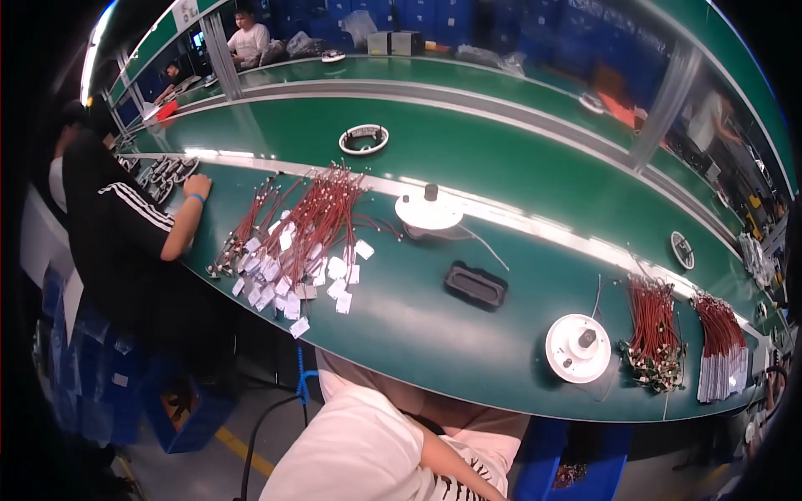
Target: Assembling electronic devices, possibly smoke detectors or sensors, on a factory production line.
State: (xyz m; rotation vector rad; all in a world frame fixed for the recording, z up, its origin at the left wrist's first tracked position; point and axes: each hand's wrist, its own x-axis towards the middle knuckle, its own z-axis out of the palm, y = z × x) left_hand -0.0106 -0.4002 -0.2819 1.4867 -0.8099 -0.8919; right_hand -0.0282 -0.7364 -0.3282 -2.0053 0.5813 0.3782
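Lying on green bench [401, 309], white fixtures [575, 351], black tray [477, 297], red wires [322, 204], grip can't be told

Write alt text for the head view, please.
A green workbench holds piles of red wires, two white round fixtures and a dark rectangular part. The wearer's hands are out of view; at left, a co-worker in black is at the bench.
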